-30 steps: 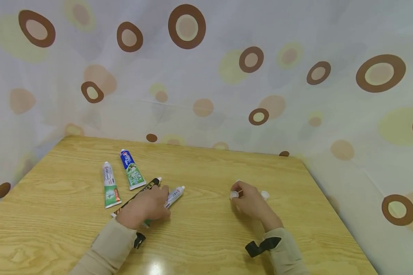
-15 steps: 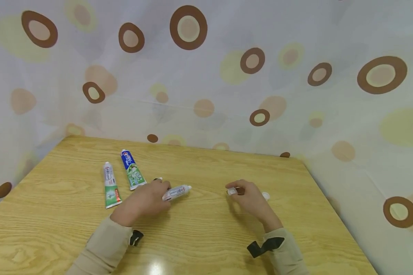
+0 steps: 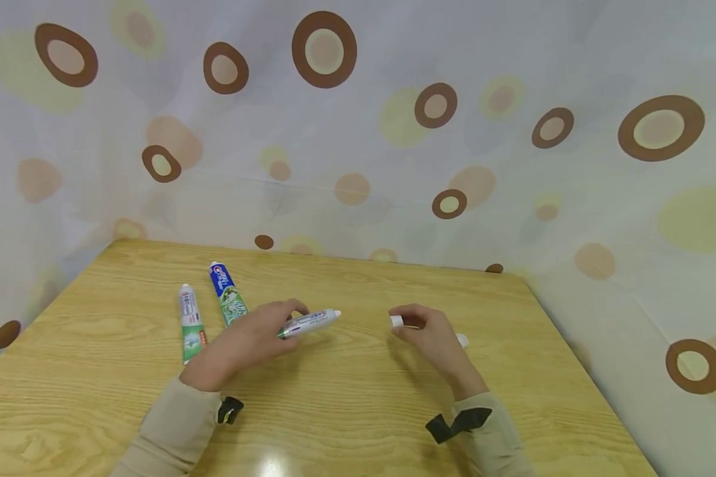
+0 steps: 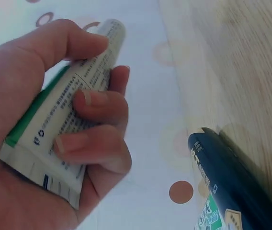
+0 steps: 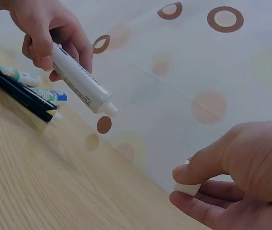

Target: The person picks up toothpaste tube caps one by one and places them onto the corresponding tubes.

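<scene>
My left hand (image 3: 253, 338) grips a white and green toothpaste tube (image 3: 313, 322), raised over the table with its capless nozzle pointing right. In the left wrist view the fingers curl round the tube (image 4: 69, 115), its flat end against the palm. My right hand (image 3: 432, 341) pinches a small white cap (image 3: 396, 321) between thumb and fingers; the right wrist view shows this cap (image 5: 187, 187) too. Nozzle and cap are apart, facing each other across a gap. Under the left hand lies a black toothpaste tube (image 5: 23, 93), hidden from the head view.
Another white and green tube (image 3: 191, 321) and a blue and green tube (image 3: 223, 285) lie on the wooden table (image 3: 346, 411) at left. A white cap (image 3: 462, 340) rests behind the right hand. A dotted curtain (image 3: 358, 152) stands behind the table.
The left hand has lifted the white and green tube off the table and levelled its nozzle toward the right. The right hand has raised and turned the cap, shifting slightly left.
</scene>
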Tool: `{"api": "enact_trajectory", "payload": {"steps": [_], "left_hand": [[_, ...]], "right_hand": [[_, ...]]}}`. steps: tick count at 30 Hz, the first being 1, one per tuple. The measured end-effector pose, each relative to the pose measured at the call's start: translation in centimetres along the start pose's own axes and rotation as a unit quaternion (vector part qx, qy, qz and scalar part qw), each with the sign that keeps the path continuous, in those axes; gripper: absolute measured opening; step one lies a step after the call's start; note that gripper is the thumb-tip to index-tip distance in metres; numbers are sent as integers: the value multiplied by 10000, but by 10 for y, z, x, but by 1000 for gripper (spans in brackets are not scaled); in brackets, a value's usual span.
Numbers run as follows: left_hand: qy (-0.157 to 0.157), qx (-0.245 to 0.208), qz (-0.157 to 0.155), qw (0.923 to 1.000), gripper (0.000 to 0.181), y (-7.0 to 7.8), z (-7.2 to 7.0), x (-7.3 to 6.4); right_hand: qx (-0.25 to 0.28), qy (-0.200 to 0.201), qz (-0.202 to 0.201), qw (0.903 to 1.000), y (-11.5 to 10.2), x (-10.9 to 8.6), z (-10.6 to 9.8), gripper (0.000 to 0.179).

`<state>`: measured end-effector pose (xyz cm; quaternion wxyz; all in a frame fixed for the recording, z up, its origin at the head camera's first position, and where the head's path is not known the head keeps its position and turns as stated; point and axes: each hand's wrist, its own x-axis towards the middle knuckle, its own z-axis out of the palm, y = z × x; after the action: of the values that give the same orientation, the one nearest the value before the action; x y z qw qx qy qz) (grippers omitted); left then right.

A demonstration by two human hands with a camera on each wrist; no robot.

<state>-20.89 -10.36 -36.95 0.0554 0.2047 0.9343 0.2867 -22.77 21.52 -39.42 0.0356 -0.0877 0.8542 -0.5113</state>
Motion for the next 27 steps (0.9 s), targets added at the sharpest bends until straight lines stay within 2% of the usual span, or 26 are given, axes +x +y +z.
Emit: {"api": "enact_trajectory", "payload": {"steps": [4,10,17,21,27], "left_hand": [[334,42,532,9980,42,-1,-3,-2],[803,163,1024,9914,44,-2,-7,-4],[1206,-403,1360,9825,37,1,-7,-3],[1244,-819,1495,9775,32,4,-5,-3],[1256,-1392,1522,9704,29,7,-2,-2]], "right_hand": [[461,-232,4,9987,-5,0,3,29],[713,-431,-108,9965,-14,-5,5,28],[1004,-657,-387,9920,-21,-8,9,30],[1150,-802,-445,9891,-26,-9,11,30],[1375,-852,-576,9851,-33,-12,15,30]]}}
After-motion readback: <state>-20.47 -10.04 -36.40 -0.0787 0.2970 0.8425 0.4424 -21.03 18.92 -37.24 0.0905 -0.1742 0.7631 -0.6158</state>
